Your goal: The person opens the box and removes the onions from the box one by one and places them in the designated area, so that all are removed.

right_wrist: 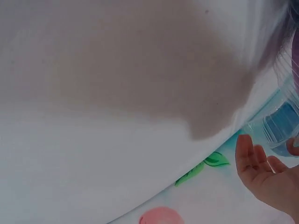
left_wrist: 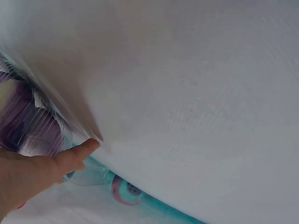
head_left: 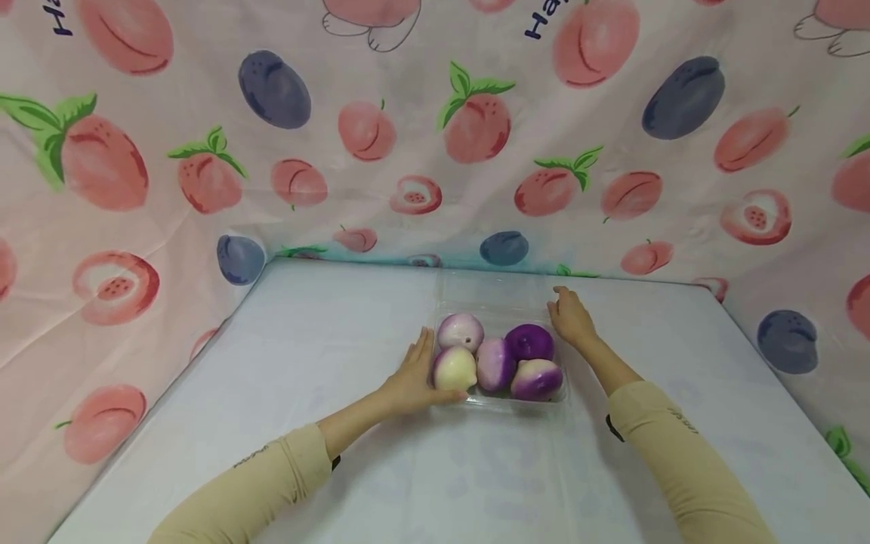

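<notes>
A clear plastic clamshell box (head_left: 499,402) sits on the table, its transparent lid (head_left: 499,289) folded back toward the far edge. Inside lie several glossy, round purple-and-white onions (head_left: 495,363); one is deep purple all over. My left hand (head_left: 416,378) rests against the box's left side, fingers stretched along the wall and thumb over the front rim. In the left wrist view the forefinger (left_wrist: 79,154) lies straight beside the clear wall. My right hand (head_left: 573,317) is at the back right corner, close to the lid, with fingers slightly bent and nothing gripped between them.
A white-covered table (head_left: 326,332) spreads around the box on both sides and in front. Behind it and along the sides hangs a pale pink cloth (head_left: 408,83) printed with peaches and dark blue fruit, meeting the table's far edge.
</notes>
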A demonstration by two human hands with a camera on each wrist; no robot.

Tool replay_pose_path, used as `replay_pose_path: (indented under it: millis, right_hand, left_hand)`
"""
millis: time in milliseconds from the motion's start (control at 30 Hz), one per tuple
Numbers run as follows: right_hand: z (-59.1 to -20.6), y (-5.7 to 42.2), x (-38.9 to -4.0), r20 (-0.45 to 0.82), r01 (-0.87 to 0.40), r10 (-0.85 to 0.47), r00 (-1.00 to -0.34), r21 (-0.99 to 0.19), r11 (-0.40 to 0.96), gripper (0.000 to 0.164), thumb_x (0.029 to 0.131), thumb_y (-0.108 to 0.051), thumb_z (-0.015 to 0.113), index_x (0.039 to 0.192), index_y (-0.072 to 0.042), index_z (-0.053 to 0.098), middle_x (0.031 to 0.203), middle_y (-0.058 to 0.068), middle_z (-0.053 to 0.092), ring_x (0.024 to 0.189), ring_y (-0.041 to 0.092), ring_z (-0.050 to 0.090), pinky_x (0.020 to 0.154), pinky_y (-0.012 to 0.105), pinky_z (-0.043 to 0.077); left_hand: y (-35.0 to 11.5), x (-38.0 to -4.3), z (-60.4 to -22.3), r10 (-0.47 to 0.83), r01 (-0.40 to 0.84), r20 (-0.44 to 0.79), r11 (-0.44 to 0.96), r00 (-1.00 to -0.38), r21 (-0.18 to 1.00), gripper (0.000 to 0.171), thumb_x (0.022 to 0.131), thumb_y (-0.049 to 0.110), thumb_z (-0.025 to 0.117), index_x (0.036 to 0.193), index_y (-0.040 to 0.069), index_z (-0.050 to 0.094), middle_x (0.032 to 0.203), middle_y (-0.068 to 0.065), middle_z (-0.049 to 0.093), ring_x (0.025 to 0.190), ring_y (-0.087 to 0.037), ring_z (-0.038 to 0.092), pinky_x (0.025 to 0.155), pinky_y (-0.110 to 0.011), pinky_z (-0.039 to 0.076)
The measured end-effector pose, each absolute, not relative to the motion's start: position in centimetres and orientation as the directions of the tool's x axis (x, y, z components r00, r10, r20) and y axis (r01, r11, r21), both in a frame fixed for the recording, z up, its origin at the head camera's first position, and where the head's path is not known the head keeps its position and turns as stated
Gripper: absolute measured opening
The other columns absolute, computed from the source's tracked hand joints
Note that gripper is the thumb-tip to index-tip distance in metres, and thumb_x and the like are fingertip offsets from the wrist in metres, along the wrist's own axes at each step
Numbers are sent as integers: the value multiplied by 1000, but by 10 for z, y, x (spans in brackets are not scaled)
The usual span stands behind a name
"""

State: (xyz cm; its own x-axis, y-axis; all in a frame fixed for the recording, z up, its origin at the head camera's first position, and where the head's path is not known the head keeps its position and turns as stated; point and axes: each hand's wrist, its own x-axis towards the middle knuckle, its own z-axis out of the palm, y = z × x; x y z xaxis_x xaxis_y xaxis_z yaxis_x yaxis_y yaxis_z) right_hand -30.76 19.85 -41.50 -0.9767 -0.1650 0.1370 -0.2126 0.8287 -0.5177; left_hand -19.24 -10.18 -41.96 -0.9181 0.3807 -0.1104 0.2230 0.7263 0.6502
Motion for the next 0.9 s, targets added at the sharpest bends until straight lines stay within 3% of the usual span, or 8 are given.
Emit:
replay_pose_path:
  millis: [333, 467, 667, 767, 900]
  right_hand:
    - [-387, 203, -284, 259, -380, -290, -921, -438, 815, 40, 95, -11, 52, 127, 12, 45, 123, 37, 46, 110, 53, 46, 92, 61, 39]
    - [-378, 203, -266, 224, -423, -359, -906, -467, 777, 34, 95, -11, 53, 122, 10, 51, 119, 33, 52, 104, 47, 54, 87, 56, 45]
    - [-371, 200, -244, 139, -477, -479, -867, -513, 714, 23, 95, -13, 55, 107, 5, 60, 94, 18, 66, 80, 26, 63, 72, 39, 52]
    - [-367, 201, -238, 100, -488, -515, -851, -514, 706, 21, 95, -16, 56, 104, 1, 62, 91, 13, 67, 80, 21, 63, 72, 35, 52]
    - [-365, 200, -231, 63, -479, -527, -847, -521, 707, 24, 95, -20, 56, 104, 1, 63, 96, 13, 69, 87, 25, 65, 77, 39, 54]
  left_hand:
    - [-103, -192, -418, 385, 226, -114, 729, -916, 646, 124, 74, 65, 66, 149, 1, -9, 157, -19, -11, 142, -47, -2, 105, -65, 24]
    - [-102, -191, -418, 381, 224, -110, 728, -918, 648, 125, 73, 66, 66, 149, 0, -8, 157, -19, -10, 142, -48, -2, 106, -64, 23]
    - [-103, -189, -416, 379, 242, -109, 761, -919, 602, 124, 73, 71, 61, 150, 2, -7, 158, -17, -10, 143, -44, -3, 109, -62, 21]
    - [-103, -190, -415, 381, 257, -110, 784, -918, 564, 124, 73, 75, 57, 150, 3, -7, 158, -15, -11, 143, -44, -2, 105, -66, 24]
    - [-103, -192, -414, 377, 262, -115, 801, -919, 538, 122, 74, 76, 55, 150, 4, -6, 158, -13, -10, 143, -44, -1, 104, -66, 25]
